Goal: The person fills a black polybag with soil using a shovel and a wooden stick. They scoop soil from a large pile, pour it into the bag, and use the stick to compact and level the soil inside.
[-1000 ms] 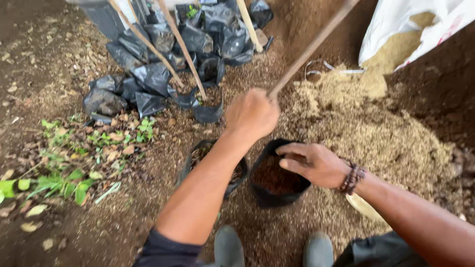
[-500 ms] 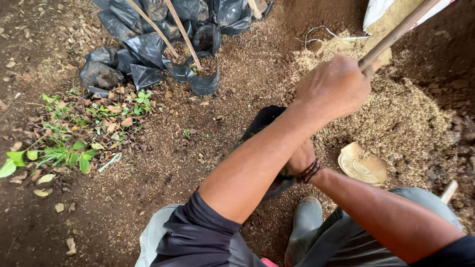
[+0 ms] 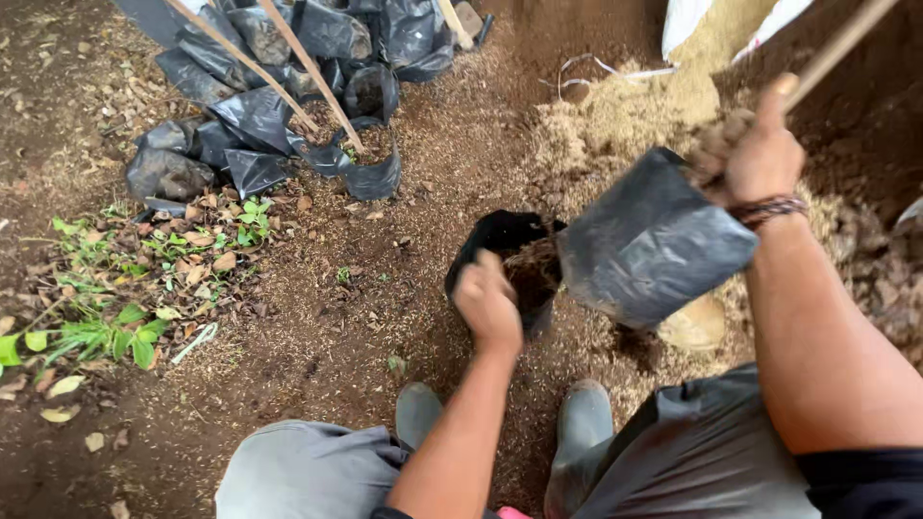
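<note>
left hand: fingers closed on rim of soil-filled bag
right hand: fingers gripping black bag, 2 o'clock of left

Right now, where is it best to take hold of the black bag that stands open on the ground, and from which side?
Probably grip the open black bag by its rim, coming from above on the near side, where the left hand already rests. It stands mouth-up with soil inside, so holding the soft wall lower down would likely squash it. The right hand holds a second, lifted bag.
</note>
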